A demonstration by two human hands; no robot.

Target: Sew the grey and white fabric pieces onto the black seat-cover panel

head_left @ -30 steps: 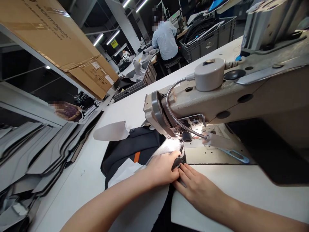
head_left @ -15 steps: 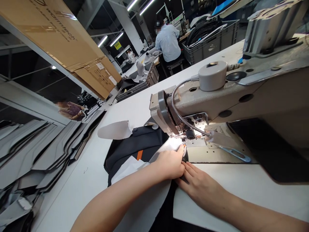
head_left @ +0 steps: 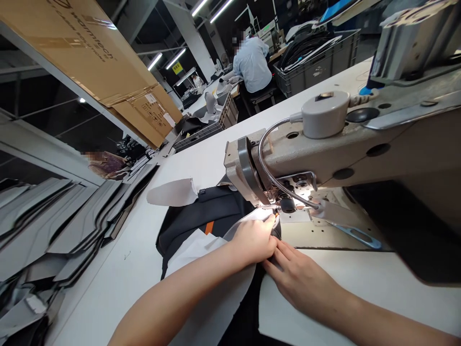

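Observation:
A sewing machine (head_left: 288, 158) stands on the right, its lamp lighting the needle area. Black fabric (head_left: 201, 211) with an orange strip (head_left: 209, 227) and a white backing (head_left: 187, 250) reaches from the table to the needle. My left hand (head_left: 254, 239) is closed on the fabric edge just in front of the presser foot. Close below it, my right hand (head_left: 295, 269) has its fingers pressed together on the black fabric, thumb on the near side. The fingertips of both hands almost meet, and the fabric between them is partly hidden.
Stacked grey and black panels (head_left: 72, 211) lie at the left. Blue thread snips (head_left: 360, 236) rest on the machine bed. Behind are a cardboard box (head_left: 108, 62), grey crates (head_left: 317, 62), a person in light blue (head_left: 252, 62) and another person (head_left: 108, 163) at the left.
The view has shifted slightly, so the machine appears a little further right and larger. Both hands keep nearly the same place and hold on the fabric.

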